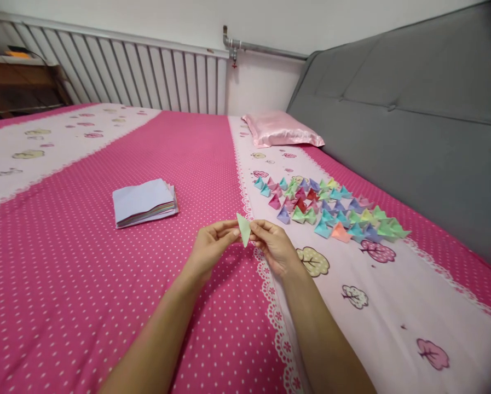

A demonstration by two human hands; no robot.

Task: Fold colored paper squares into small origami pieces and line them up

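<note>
A small piece of folded light green paper (244, 230) is held up over the bed, tapering to a point at its top and bottom. My left hand (214, 244) pinches its left edge between thumb and fingers. On the opposite edge, my right hand (273, 243) grips it the same way. To the right lie many small folded paper boats (339, 232) in several colours, set close together. A stack of coloured paper sheets (144, 200), white-lilac on top, rests on the bedspread to the left.
Pink dotted and pale tree-print bedspread (85, 273) lies under everything. A pink satin pillow (282, 128) sits at the far side against the grey headboard (413, 98). Behind the bed stand a white radiator (146, 71) and a pipe (270, 50); a wooden table (19, 82) is at far left.
</note>
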